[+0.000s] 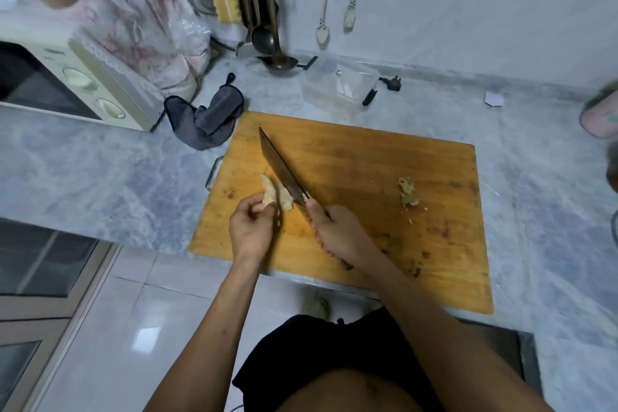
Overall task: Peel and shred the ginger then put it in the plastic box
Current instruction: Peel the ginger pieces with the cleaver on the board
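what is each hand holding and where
Left hand pinches the ginger at its near end; right hand grips the knife by its handle.

pale peeled ginger (276, 196) on board, clear plastic box (337, 85) behind

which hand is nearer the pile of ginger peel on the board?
Right. The right hand grips the knife handle, left of the ginger peel on the cutting board. The left hand holds the ginger farther left.
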{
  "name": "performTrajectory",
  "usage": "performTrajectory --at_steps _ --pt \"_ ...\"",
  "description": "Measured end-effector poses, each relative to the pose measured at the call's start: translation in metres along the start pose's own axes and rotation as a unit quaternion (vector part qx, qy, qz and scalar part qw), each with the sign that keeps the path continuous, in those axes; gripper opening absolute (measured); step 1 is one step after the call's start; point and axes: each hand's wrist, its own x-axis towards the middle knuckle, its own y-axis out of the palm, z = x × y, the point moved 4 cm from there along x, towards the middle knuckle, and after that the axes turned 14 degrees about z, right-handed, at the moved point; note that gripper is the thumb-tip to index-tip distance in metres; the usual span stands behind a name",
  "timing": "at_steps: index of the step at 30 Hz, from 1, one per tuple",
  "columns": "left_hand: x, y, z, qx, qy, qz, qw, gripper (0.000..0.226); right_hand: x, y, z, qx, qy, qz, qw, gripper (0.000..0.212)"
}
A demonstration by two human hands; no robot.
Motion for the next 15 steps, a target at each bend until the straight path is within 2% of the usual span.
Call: performTrajectory --at_steps 4,9,15 --pt "0.003 0.013 -0.01 0.008 0.003 0.057 0.998 0.019 -0.014 -0.024 -0.013 -0.009 -0.004 -0.029 1.0 0.062" --pt "0.009 0.058 -0.016 0.079 -0.003 0.13 0.988 0.019 -0.035 -0.058 -0.048 -0.043 0.026 -0.095 0.994 0.076" --pt "0.014 0.101 -0.023 0.183 0.007 0.119 0.976 0.034 -0.052 -0.07 -0.067 -0.001 0.033 -0.123 0.992 0.078"
